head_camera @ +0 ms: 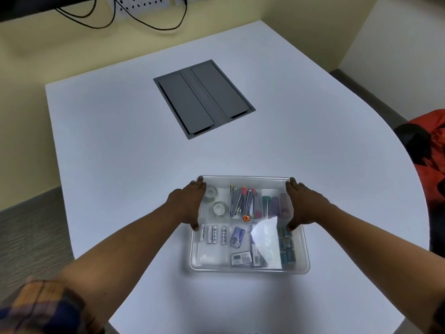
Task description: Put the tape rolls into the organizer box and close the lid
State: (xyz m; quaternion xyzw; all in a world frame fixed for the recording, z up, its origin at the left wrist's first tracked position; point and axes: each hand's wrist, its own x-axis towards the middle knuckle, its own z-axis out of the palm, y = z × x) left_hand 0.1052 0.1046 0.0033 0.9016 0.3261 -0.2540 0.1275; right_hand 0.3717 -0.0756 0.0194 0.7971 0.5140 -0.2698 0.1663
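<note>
The left hand [186, 208] lies flat and spread along the left edge of the organizer box [249, 267], beside the two tape rolls [214, 201] in the far-left compartment. The clear lid [265, 235] seems already on, though glare makes that uncertain. The right hand [304, 206], likewise spread, presses the opposite edge, so the box sits squarely between both palms.

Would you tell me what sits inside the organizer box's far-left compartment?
Two clear tape rolls lie in the organizer box; the left hand partly covers the farther one.
</note>
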